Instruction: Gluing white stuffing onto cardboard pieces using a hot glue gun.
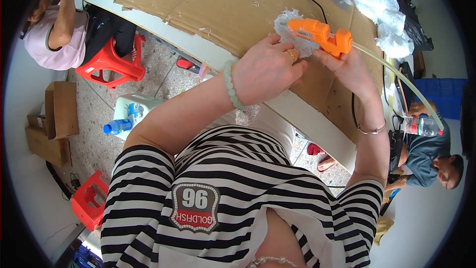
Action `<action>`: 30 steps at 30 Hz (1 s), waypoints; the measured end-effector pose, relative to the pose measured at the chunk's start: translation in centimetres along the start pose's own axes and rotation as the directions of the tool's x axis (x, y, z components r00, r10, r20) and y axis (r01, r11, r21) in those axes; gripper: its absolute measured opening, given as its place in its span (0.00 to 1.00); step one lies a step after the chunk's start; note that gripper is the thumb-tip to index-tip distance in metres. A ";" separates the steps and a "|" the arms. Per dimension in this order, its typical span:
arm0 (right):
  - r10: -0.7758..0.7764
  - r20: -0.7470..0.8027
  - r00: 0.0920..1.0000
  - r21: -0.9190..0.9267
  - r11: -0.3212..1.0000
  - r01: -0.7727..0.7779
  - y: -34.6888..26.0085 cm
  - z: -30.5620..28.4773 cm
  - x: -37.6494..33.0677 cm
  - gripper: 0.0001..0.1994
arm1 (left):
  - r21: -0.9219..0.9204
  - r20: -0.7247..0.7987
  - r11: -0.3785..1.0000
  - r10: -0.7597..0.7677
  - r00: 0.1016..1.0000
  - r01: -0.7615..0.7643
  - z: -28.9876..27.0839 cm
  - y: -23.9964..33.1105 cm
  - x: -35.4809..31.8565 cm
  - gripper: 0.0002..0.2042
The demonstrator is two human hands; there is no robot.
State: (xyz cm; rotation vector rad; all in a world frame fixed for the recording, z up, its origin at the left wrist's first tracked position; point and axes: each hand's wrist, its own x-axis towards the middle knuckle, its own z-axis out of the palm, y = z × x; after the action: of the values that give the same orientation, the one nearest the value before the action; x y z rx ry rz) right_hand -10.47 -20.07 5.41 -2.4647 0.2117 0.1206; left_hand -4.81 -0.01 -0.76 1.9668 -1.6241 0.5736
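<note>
My right hand (351, 72) is wrapped round an orange hot glue gun (322, 34). Its nozzle end points left, over a white shaggy piece (286, 22). From the back of the gun a long translucent glue stick (396, 72) curves down to the right. My left hand (267, 67), with a ring and a pale green bead bracelet, bends its fingers onto the near side of the white piece. Part of that piece is hidden by the hand and the gun. Both hands are over the flattened cardboard (208, 7) on the table.
Fluffy white bundles (379, 5) lie at the back right, beside a black cable (317, 2). To the left, a person sits on a red stool (116, 62); another person (426, 144) is at right near a plastic bottle (421, 125). A blue-capped jug (131, 114) stands on the floor.
</note>
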 end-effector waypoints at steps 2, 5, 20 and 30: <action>0.011 0.032 0.999 -0.006 1.000 -0.011 0.0 -0.2 -0.3 0.14 | -0.009 -0.003 1.000 -0.002 1.000 0.002 -0.1 0.0 0.0 0.12; -0.001 0.060 0.998 0.022 1.000 0.000 -0.4 -0.6 -0.7 0.15 | -0.021 -0.002 1.000 0.004 1.000 -0.004 -0.2 -0.1 0.0 0.12; 0.008 0.149 0.989 0.102 0.994 -0.023 -0.7 -1.8 -1.2 0.17 | 0.010 0.022 0.999 -0.038 0.999 0.038 -0.6 0.4 0.0 0.10; 0.054 -0.074 0.996 0.654 0.757 0.007 -0.1 1.4 -0.4 0.12 | 0.012 0.044 1.000 -0.019 0.999 0.019 -1.0 0.5 0.0 0.11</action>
State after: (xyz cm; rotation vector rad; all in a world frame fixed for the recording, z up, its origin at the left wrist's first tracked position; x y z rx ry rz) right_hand -10.86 -19.10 4.38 -1.7589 0.2702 -0.0517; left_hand -5.31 0.53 0.12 2.0140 -1.6304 0.5365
